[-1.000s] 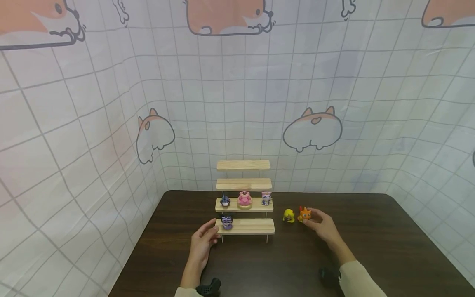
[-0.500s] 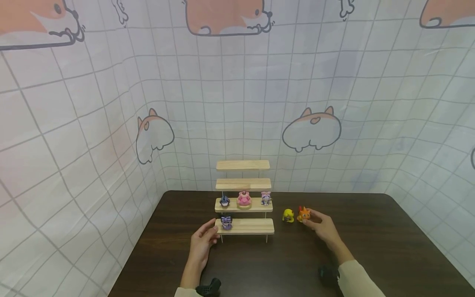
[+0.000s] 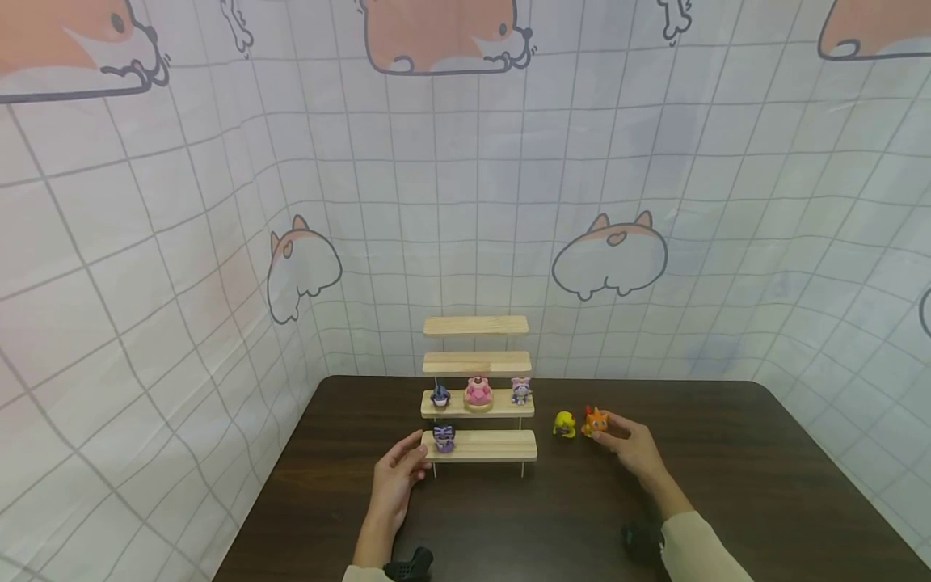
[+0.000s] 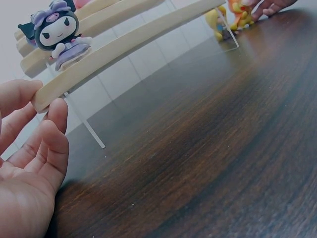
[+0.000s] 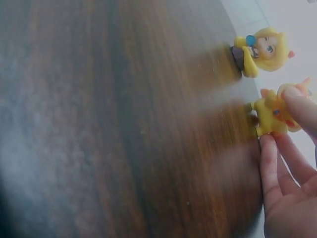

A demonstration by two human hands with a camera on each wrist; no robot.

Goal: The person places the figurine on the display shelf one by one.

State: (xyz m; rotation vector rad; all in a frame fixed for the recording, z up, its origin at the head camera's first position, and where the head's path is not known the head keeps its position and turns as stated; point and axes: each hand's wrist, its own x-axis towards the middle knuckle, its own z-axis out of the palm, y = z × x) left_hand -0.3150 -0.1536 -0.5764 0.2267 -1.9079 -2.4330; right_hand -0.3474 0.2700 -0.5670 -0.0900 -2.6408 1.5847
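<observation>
My left hand point(image 3: 393, 477) grips the left end of the lowest board of a tiered wooden display shelf point(image 3: 502, 445); in the left wrist view its fingertips sit above and below the board end. Beside them on that board stands a black-and-purple figurine point(image 4: 58, 32) with a bow. With thumb and fingers, my right hand point(image 3: 637, 449) holds an orange-yellow figurine point(image 5: 274, 113) low over the table, right of the shelf. Just left of it stands a yellow-haired figurine point(image 5: 262, 52), apart from the fingers.
On the second board are a dark blue figurine point(image 3: 440, 395), a pink one point(image 3: 478, 393) and a pale purple one point(image 3: 520, 390). Two bare boards rise behind them. The dark wooden table point(image 3: 509, 525) meets a grid-patterned cloth backdrop point(image 3: 473, 162) at the back.
</observation>
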